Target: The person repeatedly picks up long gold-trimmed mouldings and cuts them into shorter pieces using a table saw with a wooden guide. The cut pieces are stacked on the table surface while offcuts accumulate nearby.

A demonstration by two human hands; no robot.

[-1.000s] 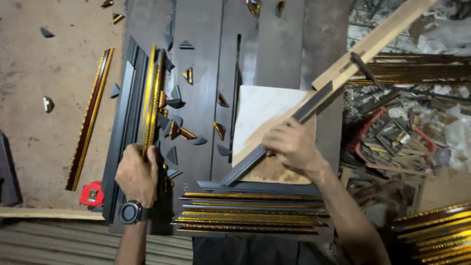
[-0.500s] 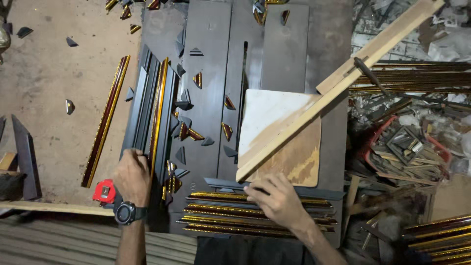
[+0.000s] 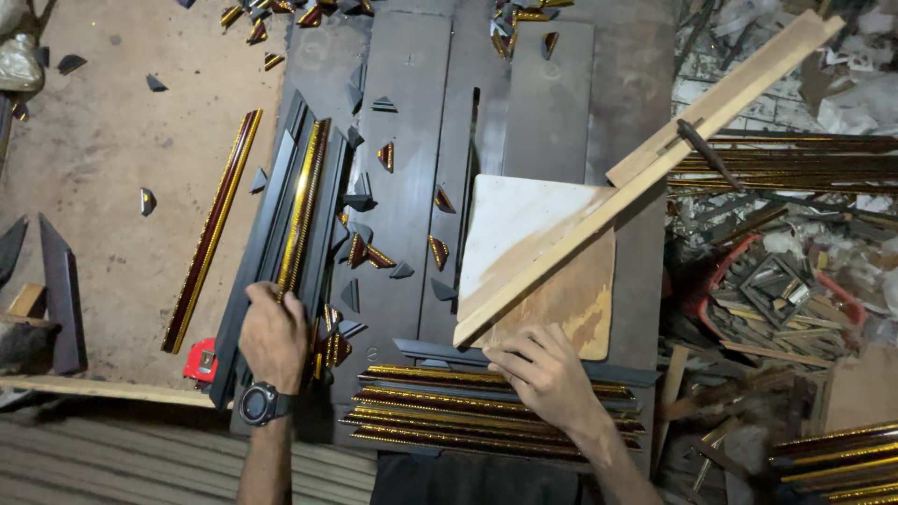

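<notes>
Dusty floor (image 3: 112, 196) lies left of the dark metal worktop (image 3: 412, 112). On its left edge the left hand (image 3: 273, 335) closes its fingers on a long gold moulding strip (image 3: 301, 210). It seems stiff and light, best held near one end. The right hand (image 3: 545, 372) presses spread fingers on stacked gold strips (image 3: 440, 416) below a wooden board (image 3: 547, 266).

My left hand (image 3: 272, 334) rests on the near end of the moulding strips (image 3: 297, 220) lying left of the board (image 3: 547, 262). My right hand (image 3: 545, 371) sits on the stacked mouldings (image 3: 440, 411) nearest me. A wooden batten (image 3: 645, 173) crosses the board diagonally toward the far right.
</notes>
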